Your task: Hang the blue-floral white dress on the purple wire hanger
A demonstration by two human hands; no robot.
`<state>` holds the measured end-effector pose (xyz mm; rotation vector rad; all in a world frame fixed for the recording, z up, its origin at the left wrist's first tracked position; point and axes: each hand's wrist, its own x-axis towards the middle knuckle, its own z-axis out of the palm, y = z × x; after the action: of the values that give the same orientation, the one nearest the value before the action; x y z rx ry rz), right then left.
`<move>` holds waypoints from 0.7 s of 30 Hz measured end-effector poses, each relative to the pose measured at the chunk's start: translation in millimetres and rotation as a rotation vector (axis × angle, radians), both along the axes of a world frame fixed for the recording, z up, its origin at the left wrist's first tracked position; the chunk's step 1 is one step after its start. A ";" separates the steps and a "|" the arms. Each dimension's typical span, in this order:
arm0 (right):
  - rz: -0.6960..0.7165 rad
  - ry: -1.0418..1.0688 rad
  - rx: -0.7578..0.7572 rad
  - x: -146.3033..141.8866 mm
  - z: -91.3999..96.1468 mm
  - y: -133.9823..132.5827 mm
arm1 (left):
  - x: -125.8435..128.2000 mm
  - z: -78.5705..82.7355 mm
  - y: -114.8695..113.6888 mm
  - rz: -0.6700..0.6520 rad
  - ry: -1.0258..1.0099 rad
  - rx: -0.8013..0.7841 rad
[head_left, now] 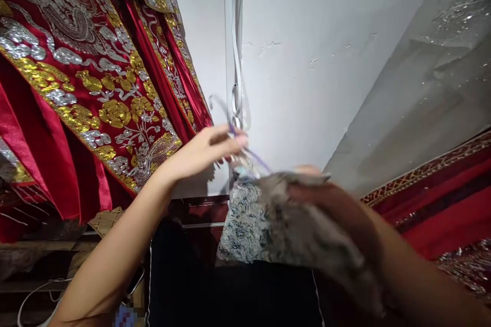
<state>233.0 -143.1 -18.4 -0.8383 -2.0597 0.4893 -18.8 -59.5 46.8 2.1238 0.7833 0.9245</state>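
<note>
Indoors, a person's left hand [209, 148] reaches across a pale wall [299, 102], its thumb and fingertips drawn narrow on a thin purple cord [258, 158]. The cord slants down toward the upper edge of a grey fabric piece [284, 225], which hangs in front of the person's dark clothing [238, 296], its left part patterned in swirling blue-green and cream, its right part plainer and smeared by blur. The right hand [326, 204] is at the fabric's upper right, partly covered by its folds; its fingers are too blurred and hidden to tell how firmly they grip. A white strap [235, 51] hangs down the wall, its lower end just beside the left fingertips. At left, a red garment [115, 112] glitters with gold and silver floral embroidery, above a cluttered shelf [46, 248]. At right, a translucent cover [414, 97] spreads above more red cloth [448, 209], edged with a gold-patterned band.
</note>
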 end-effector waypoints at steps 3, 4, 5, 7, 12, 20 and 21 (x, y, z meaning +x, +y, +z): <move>0.291 -0.180 -0.142 -11.5 9.3 3.5 | 4.3 0.3 -26.0 -0.068 0.155 -0.083; 0.316 -0.208 -0.143 -13.0 10.3 10.1 | 2.0 1.0 -32.9 -0.077 0.177 -0.096; 0.275 -0.207 -0.098 -13.2 9.3 18.5 | -1.9 2.1 -38.8 -0.096 0.192 -0.107; 0.083 -0.176 0.093 -10.9 0.6 37.0 | -12.4 4.7 -47.1 -0.104 0.171 -0.112; -0.155 -0.303 0.487 -10.5 -29.6 65.4 | -26.3 1.7 -38.1 0.038 -0.091 -0.129; -0.260 -0.271 0.677 -20.5 9.3 114.8 | -33.9 -17.3 36.4 0.132 -0.330 -0.176; -0.318 -0.249 0.672 -18.3 15.0 122.8 | -40.1 -24.0 45.5 0.179 -0.311 -0.115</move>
<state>214.7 -20.3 -3.4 -0.8063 -2.0535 -0.4848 -58.9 -14.0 22.7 1.7757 0.8517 1.2371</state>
